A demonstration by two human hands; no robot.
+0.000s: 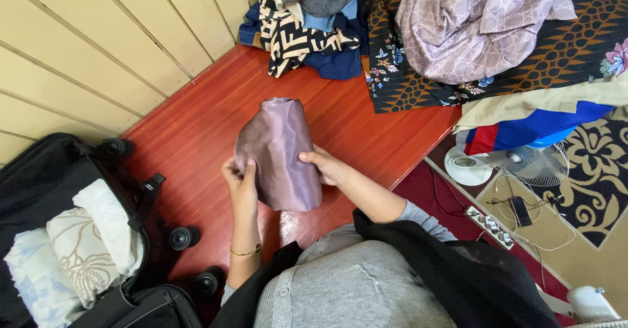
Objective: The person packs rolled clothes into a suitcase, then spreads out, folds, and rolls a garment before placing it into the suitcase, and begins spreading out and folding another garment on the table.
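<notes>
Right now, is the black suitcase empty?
No, the open suitcase already holds rolled pale cloths side by side.

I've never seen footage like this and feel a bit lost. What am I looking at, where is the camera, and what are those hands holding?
There is no machine here: a person wears one camera on the head, looking down at their own bare hands. The left hand and right hand grip a rolled mauve cloth from either side, above a red wooden floor. To the left lies an open black suitcase with pale rolled fabrics inside. Further off sits a pile of patterned clothes, and a small white fan on the right.
</notes>
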